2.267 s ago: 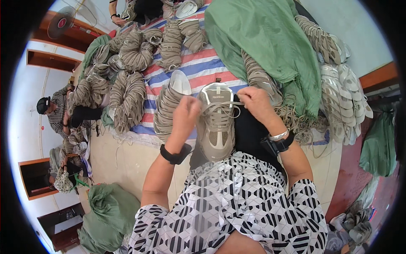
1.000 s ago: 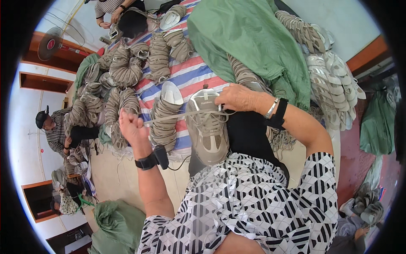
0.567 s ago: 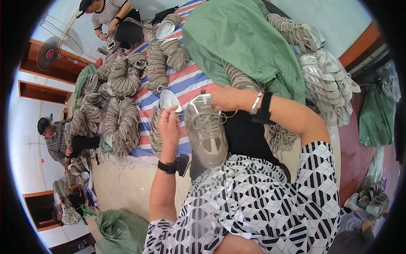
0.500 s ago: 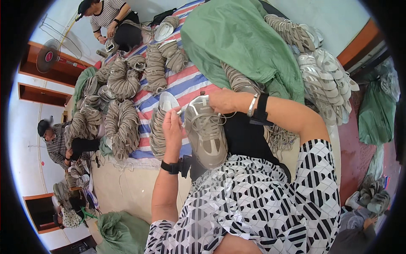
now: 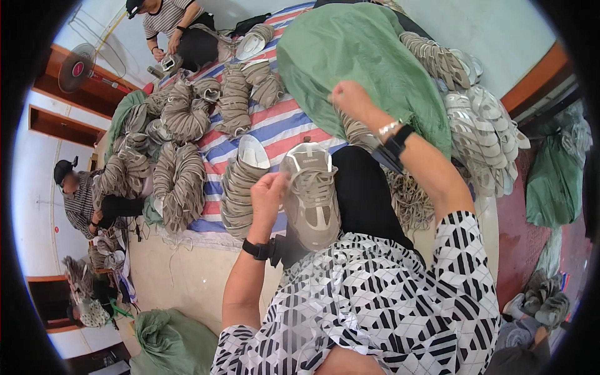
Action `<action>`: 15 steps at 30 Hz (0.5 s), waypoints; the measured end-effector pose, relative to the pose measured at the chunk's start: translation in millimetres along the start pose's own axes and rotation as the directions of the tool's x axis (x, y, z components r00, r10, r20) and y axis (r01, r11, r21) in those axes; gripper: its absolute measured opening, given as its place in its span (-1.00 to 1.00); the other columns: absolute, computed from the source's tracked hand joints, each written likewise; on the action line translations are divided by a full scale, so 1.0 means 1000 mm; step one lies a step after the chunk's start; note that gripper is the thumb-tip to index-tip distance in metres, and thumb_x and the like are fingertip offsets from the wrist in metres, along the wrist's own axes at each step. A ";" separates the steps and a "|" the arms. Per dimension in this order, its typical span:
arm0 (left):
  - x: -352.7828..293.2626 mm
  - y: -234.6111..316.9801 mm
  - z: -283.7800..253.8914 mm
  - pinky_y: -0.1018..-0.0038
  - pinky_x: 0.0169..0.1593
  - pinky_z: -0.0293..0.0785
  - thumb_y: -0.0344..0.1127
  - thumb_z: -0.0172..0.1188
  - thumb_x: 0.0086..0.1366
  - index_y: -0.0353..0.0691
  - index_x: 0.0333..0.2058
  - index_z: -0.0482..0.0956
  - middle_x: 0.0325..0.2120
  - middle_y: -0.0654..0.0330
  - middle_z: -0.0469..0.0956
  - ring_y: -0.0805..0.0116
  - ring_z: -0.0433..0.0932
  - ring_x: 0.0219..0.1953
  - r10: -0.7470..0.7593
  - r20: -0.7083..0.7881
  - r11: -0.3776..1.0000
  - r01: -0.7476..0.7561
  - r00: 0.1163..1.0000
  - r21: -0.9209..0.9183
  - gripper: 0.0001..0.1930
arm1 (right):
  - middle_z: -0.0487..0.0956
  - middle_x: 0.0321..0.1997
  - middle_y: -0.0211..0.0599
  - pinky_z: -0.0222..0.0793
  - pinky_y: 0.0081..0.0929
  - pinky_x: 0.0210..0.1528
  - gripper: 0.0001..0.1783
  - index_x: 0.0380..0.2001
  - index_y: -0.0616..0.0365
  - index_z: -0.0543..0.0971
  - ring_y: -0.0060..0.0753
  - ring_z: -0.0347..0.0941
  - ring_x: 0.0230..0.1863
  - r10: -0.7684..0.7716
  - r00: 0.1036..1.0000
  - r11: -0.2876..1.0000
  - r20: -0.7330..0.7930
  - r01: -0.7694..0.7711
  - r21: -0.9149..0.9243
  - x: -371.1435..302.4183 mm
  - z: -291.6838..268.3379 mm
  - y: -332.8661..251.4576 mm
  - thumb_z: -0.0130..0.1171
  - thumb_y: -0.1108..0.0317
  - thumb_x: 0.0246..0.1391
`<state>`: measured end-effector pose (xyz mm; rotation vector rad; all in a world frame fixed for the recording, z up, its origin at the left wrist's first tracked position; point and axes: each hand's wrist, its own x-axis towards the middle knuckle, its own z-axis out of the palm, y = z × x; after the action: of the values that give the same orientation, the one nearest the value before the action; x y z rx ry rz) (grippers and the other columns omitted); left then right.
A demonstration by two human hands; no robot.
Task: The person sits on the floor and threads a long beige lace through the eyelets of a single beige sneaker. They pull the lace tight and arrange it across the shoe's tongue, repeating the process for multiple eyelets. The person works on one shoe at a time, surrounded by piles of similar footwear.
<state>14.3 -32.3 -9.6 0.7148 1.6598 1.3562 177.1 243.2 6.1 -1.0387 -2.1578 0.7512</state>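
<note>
A grey-beige sneaker upper (image 5: 312, 197) with white trim rests on my lap, its tongue away from me and its toe toward me. Thin laces criss-cross its front. My left hand (image 5: 269, 199) is closed in a pinch at the upper's left edge; whatever lies between the fingertips is too small to see. Up and to the right, clear of the upper, my right hand (image 5: 352, 100) is curled and a little blurred over the green sheet. Anything fine in its fingers cannot be made out. A stack of nested uppers (image 5: 240, 194) stands just left of my left hand.
Bundles of uppers (image 5: 181, 181) lie on the striped sheet (image 5: 290, 115). A green cloth (image 5: 350, 56) covers a pile ahead. Stacked pale uppers (image 5: 481, 137) and a heap of laces (image 5: 409, 200) are at the right. Co-workers (image 5: 178, 31) sit at the left, near a fan (image 5: 76, 69).
My right hand has left the upper's top edge and swung up and to the right. My left hand has come down and in against the upper's left side.
</note>
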 end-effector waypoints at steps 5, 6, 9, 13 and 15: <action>0.005 -0.018 -0.005 0.70 -0.56 0.15 -0.24 0.15 0.30 -0.27 -0.40 0.57 -0.60 0.42 0.43 0.71 0.27 -0.63 0.123 0.036 0.981 -0.127 0.992 0.148 -0.80 | 0.56 -0.55 -0.18 0.38 -0.42 -0.39 -0.85 -0.45 0.20 0.57 -0.27 0.49 -0.52 -0.317 0.871 0.926 0.376 0.199 0.320 -0.064 0.014 -0.047 0.18 0.33 -0.04; 0.009 -0.018 -0.003 0.69 -0.54 0.16 -0.25 0.14 0.30 -0.26 -0.42 0.56 -0.60 0.43 0.42 0.71 0.27 -0.61 0.156 0.057 0.968 -0.164 0.986 0.191 -0.80 | 0.57 -0.55 -0.18 0.39 -0.40 -0.39 -0.85 -0.47 0.18 0.57 -0.25 0.50 -0.51 -0.341 0.863 0.924 0.373 0.234 0.302 -0.074 0.021 -0.051 0.18 0.32 -0.05; 0.008 -0.010 0.008 0.68 -0.49 0.17 -0.25 0.13 0.30 -0.24 -0.46 0.54 -0.60 0.46 0.40 0.71 0.26 -0.57 0.133 0.079 0.989 -0.138 0.988 0.055 -0.79 | 0.57 -0.56 -0.22 0.39 -0.38 -0.40 -0.87 -0.50 0.15 0.57 -0.26 0.51 -0.50 -0.315 0.862 0.934 0.398 0.207 0.291 -0.092 0.040 -0.057 0.17 0.32 -0.07; 0.009 -0.004 0.008 0.69 -0.48 0.17 -0.25 0.14 0.29 -0.21 -0.52 0.50 -0.61 0.47 0.38 0.71 0.25 -0.56 0.071 0.063 0.997 -0.070 0.996 -0.021 -0.78 | 0.59 -0.54 -0.34 0.39 -0.53 -0.38 -0.85 -0.42 0.17 0.61 -0.53 0.49 -0.50 -0.140 0.849 0.900 0.510 -0.105 0.423 -0.096 0.053 -0.054 0.20 0.36 -0.10; 0.012 -0.005 0.003 0.69 -0.47 0.17 -0.24 0.15 0.28 -0.18 -0.54 0.48 -0.61 0.46 0.38 0.71 0.27 -0.56 -0.022 0.058 0.998 0.026 0.998 -0.054 -0.76 | 0.62 -0.50 -0.34 0.40 -0.57 -0.35 -0.81 -0.37 0.19 0.63 -0.59 0.50 -0.47 -0.095 0.831 0.869 0.548 -0.200 0.453 -0.097 0.048 -0.057 0.20 0.36 -0.09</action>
<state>11.6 -21.9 -17.8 0.6931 1.5756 1.3473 163.6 123.2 -11.5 -0.6484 -2.1933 1.7118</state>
